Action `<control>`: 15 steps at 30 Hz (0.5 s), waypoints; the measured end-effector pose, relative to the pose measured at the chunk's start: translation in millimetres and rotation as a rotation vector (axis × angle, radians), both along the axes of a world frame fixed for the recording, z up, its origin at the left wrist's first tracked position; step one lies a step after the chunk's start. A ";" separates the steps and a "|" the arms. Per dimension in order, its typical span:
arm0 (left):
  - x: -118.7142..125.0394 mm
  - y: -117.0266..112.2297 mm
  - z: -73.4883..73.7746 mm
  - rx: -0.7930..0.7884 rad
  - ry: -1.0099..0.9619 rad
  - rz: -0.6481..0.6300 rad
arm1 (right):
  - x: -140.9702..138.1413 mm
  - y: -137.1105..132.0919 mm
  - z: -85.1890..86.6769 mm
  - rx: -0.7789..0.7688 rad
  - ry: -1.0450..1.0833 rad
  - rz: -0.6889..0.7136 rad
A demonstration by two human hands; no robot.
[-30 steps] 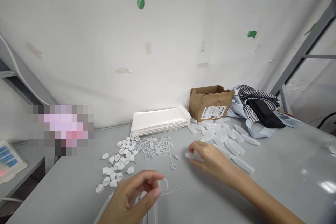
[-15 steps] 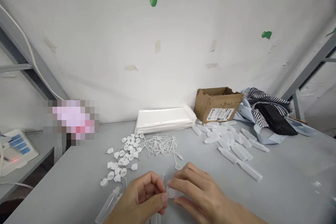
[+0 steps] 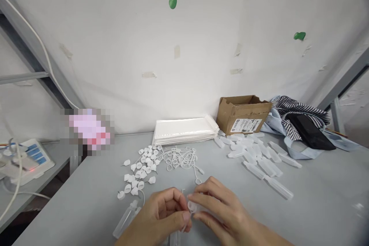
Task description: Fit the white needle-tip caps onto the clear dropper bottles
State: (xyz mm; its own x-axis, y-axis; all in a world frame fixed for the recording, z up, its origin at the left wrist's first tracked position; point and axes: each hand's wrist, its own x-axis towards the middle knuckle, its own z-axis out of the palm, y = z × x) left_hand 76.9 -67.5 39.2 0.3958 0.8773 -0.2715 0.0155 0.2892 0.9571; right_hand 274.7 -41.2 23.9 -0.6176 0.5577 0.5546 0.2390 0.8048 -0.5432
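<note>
1 L hand (image 3: 161,217), 1 R hand (image 3: 223,213), 1 cardboard box (image 3: 243,115), 1 pouch stack (image 3: 184,128), 2 green dots (image 3: 172,0).

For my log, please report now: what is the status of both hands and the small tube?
Hands together. Right hand grips clear tube; left hand pinches white strap at its mouth. Caps and loose tubes lie apart, beyond.

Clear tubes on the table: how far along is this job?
Early, it seems. One assembled-looking tube lies by the left hand, possibly finished. That hand and the right hand pinch a small tube together. Piles of loose tubes, white caps and ring straps remain.
</note>
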 end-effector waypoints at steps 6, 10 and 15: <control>-6.7 0.5 1.1 -0.005 0.052 -0.081 | -1.0 -0.3 5.3 -0.513 0.205 -0.032; -7.4 -2.5 -5.5 0.286 0.243 0.085 | -0.9 2.4 3.1 -1.049 0.354 0.065; -4.6 -9.8 -15.0 1.060 0.638 0.138 | -6.0 2.7 -2.8 -1.424 0.590 0.327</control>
